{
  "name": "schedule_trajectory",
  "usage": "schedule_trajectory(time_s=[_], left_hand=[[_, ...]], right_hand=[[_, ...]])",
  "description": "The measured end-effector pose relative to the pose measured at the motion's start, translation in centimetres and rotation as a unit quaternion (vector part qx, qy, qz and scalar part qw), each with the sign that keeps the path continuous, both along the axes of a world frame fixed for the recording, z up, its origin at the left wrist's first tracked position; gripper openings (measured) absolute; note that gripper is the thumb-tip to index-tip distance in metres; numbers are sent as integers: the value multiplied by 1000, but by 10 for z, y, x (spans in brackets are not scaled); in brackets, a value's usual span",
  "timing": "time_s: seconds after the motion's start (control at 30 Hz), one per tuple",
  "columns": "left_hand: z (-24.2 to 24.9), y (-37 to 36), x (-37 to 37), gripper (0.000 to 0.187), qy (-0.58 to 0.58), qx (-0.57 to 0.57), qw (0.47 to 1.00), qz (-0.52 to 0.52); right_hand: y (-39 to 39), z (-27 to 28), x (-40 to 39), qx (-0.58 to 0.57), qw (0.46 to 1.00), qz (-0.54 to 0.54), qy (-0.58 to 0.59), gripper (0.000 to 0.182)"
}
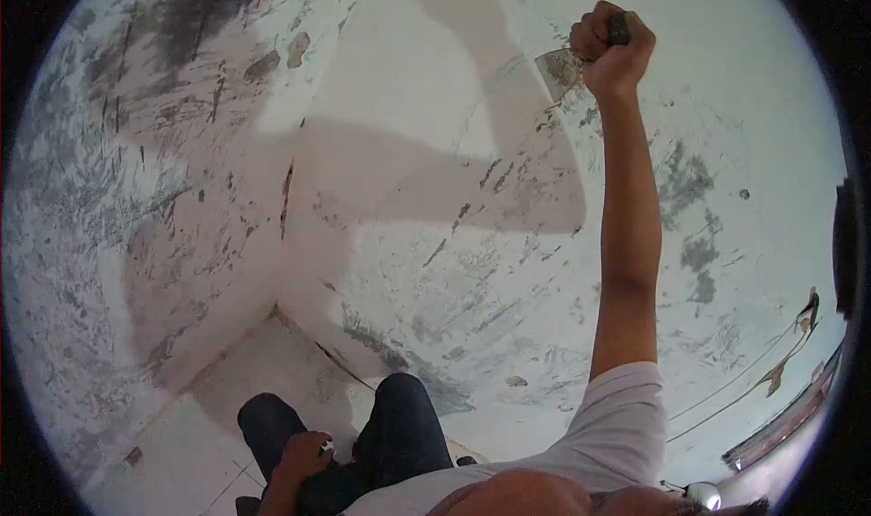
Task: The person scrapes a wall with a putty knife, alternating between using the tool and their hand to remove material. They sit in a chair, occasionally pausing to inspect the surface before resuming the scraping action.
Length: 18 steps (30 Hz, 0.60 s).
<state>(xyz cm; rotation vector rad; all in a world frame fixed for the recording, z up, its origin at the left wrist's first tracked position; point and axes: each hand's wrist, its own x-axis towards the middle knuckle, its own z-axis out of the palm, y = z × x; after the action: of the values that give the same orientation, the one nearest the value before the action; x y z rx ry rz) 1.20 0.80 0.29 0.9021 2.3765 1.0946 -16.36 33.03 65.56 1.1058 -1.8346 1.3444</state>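
Observation:
My right hand (616, 46) is raised at the upper right, its fingers wrapped round the dark handle of a putty knife (559, 73). The knife's wide, stained blade lies against the white wall (399, 72), beside a scraped patch. Low in the view, my left hand (305, 456) rests over my thigh in dark trousers, with its fingers curled. A small white or silvery bit (327, 446) shows at those fingers; what it is I cannot make out.
Two walls meet in a corner (283, 208), both marked with grey scrapes and chipped paint. Below is a pale tiled floor (195, 452). Loose cables (776, 371) hang along the wall at the right. My arm's shadow falls across the wall.

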Motion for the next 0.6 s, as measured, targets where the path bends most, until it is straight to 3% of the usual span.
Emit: schedule_trajectory(time_s=[0.1, 0.13, 0.17, 0.23, 0.3, 0.33, 0.37, 0.43, 0.5, 0.57, 0.6], left_hand=[[-24, 2, -1, 34, 9, 16, 1000, -8], [-14, 4, 3, 34, 4, 18, 1000, -11], [-2, 1, 4, 33, 18, -1, 1000, -12], [6, 0, 4, 33, 38, -20, 999, -6], [0, -1, 5, 33, 41, 25, 999, 3], [-3, 2, 2, 33, 42, 29, 999, 5], [-7, 3, 3, 33, 68, 29, 997, 0], [-12, -2, 5, 33, 94, 22, 995, -10], [-16, 1, 2, 33, 25, 7, 1000, -9], [-16, 2, 1, 33, 24, 6, 1000, -10], [-15, 2, 3, 34, 21, 4, 1000, -16]], right_hand=[[-8, 6, 43, 41, 992, 105, 54, 36], [1, 9, 30, -47, 990, 131, -35, 35], [5, -4, -4, -136, 987, -77, 29, 37], [-2, -1, 6, 19, 999, -44, 22, 39], [-28, -2, 41, -112, 993, -8, 24, 40], [-12, 4, 45, -10, 995, 52, 79, 41], [-7, 0, 31, -9, 996, 52, 78, 41], [-4, -6, 2, -37, 997, -66, -6, 39], [-6, -1, 15, 23, 996, -83, 23, 39], [-3, 4, 32, 16, 996, 68, 63, 43], [-15, -5, 25, -106, 993, -30, 41, 45]])
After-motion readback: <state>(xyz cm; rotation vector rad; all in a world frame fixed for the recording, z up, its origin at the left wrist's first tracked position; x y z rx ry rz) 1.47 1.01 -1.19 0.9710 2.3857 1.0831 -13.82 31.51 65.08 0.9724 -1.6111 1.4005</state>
